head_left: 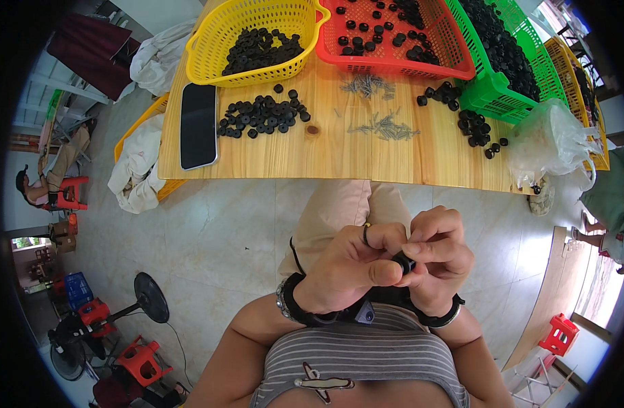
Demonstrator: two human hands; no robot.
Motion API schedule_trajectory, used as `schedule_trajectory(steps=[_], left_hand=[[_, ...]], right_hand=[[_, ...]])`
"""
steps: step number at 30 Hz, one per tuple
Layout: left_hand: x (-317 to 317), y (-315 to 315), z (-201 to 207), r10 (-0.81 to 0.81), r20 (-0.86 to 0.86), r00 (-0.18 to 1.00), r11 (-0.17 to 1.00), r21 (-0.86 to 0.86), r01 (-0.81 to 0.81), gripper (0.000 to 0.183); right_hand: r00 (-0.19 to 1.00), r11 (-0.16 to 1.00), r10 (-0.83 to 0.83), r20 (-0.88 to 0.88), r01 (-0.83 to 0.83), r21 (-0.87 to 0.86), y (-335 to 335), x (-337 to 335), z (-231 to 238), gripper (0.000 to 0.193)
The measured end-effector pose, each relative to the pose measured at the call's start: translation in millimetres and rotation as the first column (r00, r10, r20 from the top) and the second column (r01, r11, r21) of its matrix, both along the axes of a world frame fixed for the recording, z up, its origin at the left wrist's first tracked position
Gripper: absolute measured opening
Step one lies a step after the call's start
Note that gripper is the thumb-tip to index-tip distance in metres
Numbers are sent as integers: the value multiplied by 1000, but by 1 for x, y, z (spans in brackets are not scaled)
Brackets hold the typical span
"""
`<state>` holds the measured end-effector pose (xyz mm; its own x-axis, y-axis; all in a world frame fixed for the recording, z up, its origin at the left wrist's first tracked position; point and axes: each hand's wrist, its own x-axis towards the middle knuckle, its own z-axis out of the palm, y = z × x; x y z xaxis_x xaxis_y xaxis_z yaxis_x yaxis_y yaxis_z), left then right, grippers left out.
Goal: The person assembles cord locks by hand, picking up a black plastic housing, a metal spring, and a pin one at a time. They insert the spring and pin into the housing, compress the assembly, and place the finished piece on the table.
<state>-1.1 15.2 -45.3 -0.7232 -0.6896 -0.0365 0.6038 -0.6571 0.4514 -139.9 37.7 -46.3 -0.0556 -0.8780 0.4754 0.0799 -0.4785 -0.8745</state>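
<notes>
Above my lap, in front of the table's near edge, both my hands are closed round one small black round part [404, 263]. The thumb and fingers of my left hand [346, 265] grip it from the left. My right hand [440, 255] pinches at it from the right, its thumb and forefinger meeting near the top. Fingers cover much of the part, and I cannot make out whether a thin pin sits between the right fingertips. On the wooden table lie loose thin metal pins [387, 127], a pile of black round pieces [264, 115] and black caps [473, 127].
A yellow basket [206, 51], a red basket [393, 66] and a green basket [506, 102] hold black parts along the table [312, 160]. A phone [199, 126] lies at left; a clear plastic bag [547, 139] hangs at the right corner. A fan [151, 298] stands lower left.
</notes>
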Motion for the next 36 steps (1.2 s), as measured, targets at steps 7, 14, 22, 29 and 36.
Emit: schedule_trajectory(steps=[7, 14, 22, 29, 36], left_hand=[[1, -5, -7, -65, 144, 987, 998, 13, 64, 41], [-8, -8, -11, -14, 194, 981, 1000, 8, 13, 56], [-5, -18, -12, 55, 452, 890, 975, -218, 50, 39], [5, -33, -25, 428, 625, 653, 850, -525, -54, 20], [38, -78, -62, 954, 268, -135, 285, -950, 126, 23]], right_hand=[[999, 991, 35, -25, -31, 133, -1, -3, 4, 31], [982, 990, -59, -177, 80, 116, -13, -17, 9, 28], [623, 673, -707, -335, 738, -46, -109, -119, 46, 26], [685, 715, -650, -328, 698, 39, -118, -121, 34, 44], [800, 820, -459, -387, 549, 162, -69, -61, -30, 22]])
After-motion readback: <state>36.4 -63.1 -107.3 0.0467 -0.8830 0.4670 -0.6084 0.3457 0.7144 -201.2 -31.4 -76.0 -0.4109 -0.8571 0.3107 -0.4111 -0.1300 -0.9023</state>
